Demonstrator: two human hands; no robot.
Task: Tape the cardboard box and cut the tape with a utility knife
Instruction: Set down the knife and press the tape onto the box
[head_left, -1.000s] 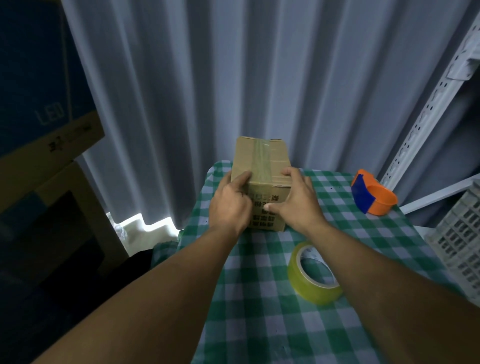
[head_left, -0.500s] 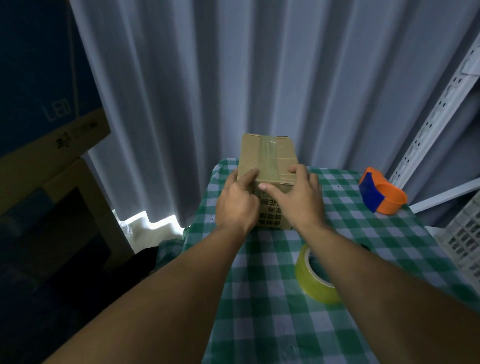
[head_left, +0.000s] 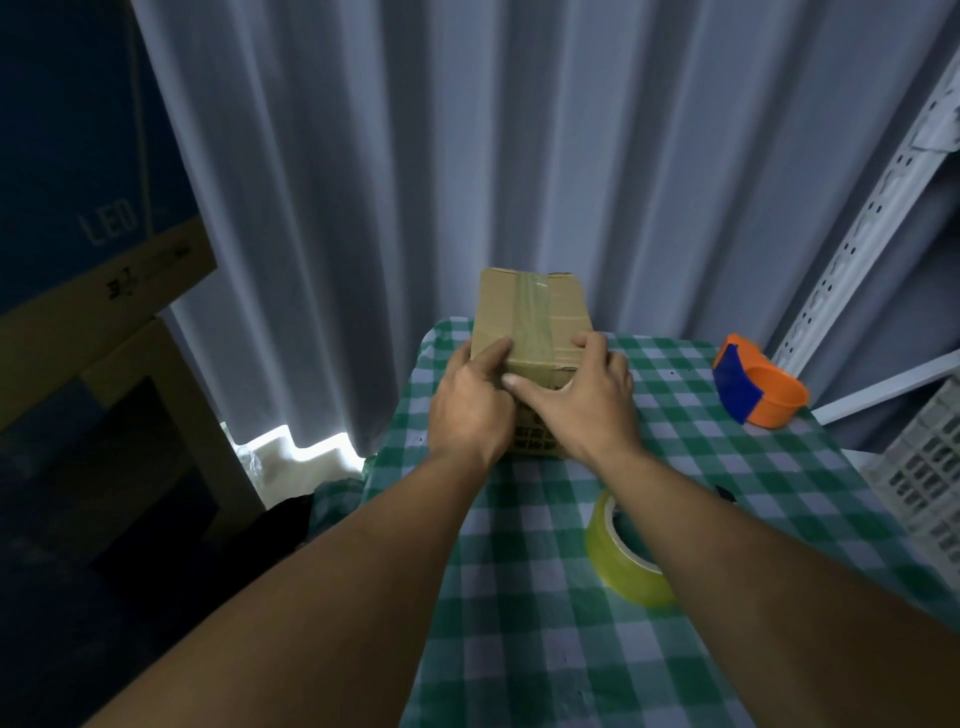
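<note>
Here, left hand (head_left: 470, 408) and right hand (head_left: 589, 402) clasp cardboard box (head_left: 530, 314) near end, forearms outstretched.

Grey curtain (head_left: 519, 156) behind; checked tablecloth (head_left: 545, 649) (green-white); white crate (head_left: 924, 467) right.

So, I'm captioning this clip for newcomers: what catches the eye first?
The left hand and right hand hold the near end of a taped cardboard box at the far edge of the table. A yellow tape roll lies by the right forearm; an orange-and-blue dispenser sits far right.
</note>
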